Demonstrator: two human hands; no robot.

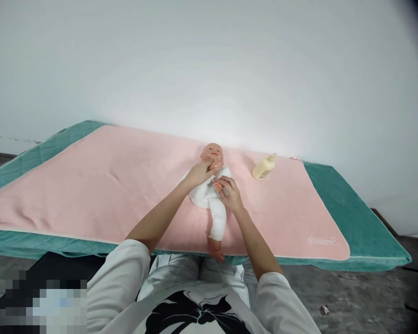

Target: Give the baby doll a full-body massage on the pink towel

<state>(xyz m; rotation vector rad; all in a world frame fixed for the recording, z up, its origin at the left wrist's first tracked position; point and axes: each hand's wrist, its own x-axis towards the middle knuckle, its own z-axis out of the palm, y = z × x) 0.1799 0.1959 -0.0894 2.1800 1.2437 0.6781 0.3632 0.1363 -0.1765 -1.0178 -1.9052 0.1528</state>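
A baby doll [213,150] in a white suit lies on its back on a pink blanket [153,185], head toward the wall. My left hand [199,174] rests over its upper chest, thumb and fingers closed at the neck and chin; its fingertips are partly hidden. With my right hand [231,192] I grip the doll's small hand [217,185] between thumb and fingers above its belly. One clothed leg [218,220] stretches toward me, its bare foot [216,250] at the near edge. I cannot see the other leg.
A pale yellow pump bottle [264,167] lies tilted on the blanket to the doll's right side in view. Under the blanket is a green padded mat [355,218]. A white wall [209,69] rises behind. A small object [323,309] lies on the grey floor.
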